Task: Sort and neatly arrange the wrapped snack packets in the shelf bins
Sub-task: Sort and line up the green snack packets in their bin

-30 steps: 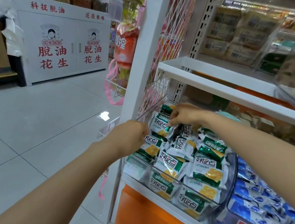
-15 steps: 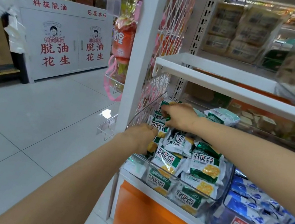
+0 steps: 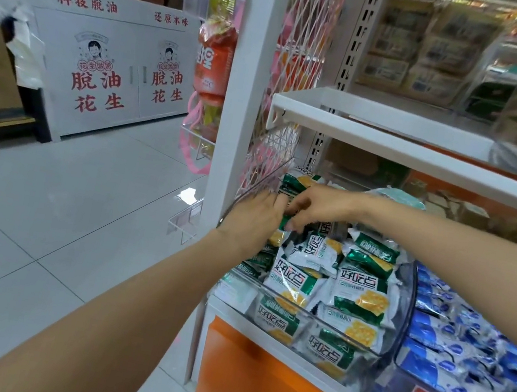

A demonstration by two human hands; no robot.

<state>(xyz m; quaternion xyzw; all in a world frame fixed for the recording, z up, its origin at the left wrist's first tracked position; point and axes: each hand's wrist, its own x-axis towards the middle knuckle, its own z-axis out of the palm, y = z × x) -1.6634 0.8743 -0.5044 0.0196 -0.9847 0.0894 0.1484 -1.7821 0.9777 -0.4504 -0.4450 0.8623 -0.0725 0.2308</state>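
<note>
Several green-and-white snack packets [image 3: 358,291] fill a clear plastic bin [image 3: 393,337] on the lower shelf. My left hand [image 3: 251,220] reaches into the bin's left side, fingers curled among the packets against the clear wall. My right hand [image 3: 315,206] comes in from the right and pinches a green packet [image 3: 285,223] at the bin's back left. The two hands touch each other there. A second clear bin to the right holds several blue-and-white packets [image 3: 451,350].
A white shelf board [image 3: 398,141] hangs just above the hands. A white upright post [image 3: 244,89] and wire mesh panel [image 3: 294,64] bound the bin on the left. An orange panel [image 3: 268,387] lies below. Tiled floor [image 3: 57,212] spreads to the left, with a white cabinet [image 3: 109,72] beyond.
My left hand has moved up and deeper into the bin's left side, meeting my right hand. My right hand has shifted slightly toward the back left with a packet.
</note>
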